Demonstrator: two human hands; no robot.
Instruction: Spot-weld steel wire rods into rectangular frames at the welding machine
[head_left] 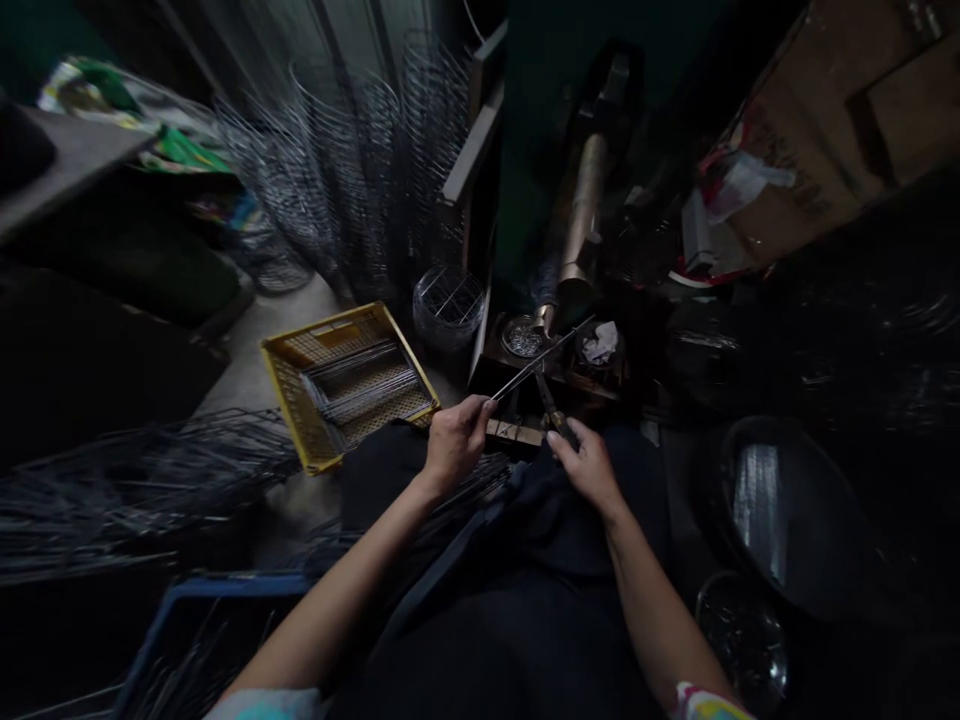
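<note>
My left hand (455,440) pinches the near end of a thin metal wire piece (520,378), which slants up and away to the right in front of the machine. In my right hand (586,462) is a pair of pliers (550,404), its dark jaws pointing up toward the wire. Whether the jaws touch the wire I cannot tell. Just beyond the wire stands a round dish (523,337) of small shiny metal bits. A dark bowl (598,346) with a crumpled whitish piece in it sits to its right.
A yellow crate (272,372) with wire pieces stands at left. Behind it rise stacks of round wire racks (349,150). A brass-coloured machine arm (585,215) hangs ahead. Bundled wire frames (142,485) and a blue crate (169,590) lie lower left; a black tub (821,510) stands right.
</note>
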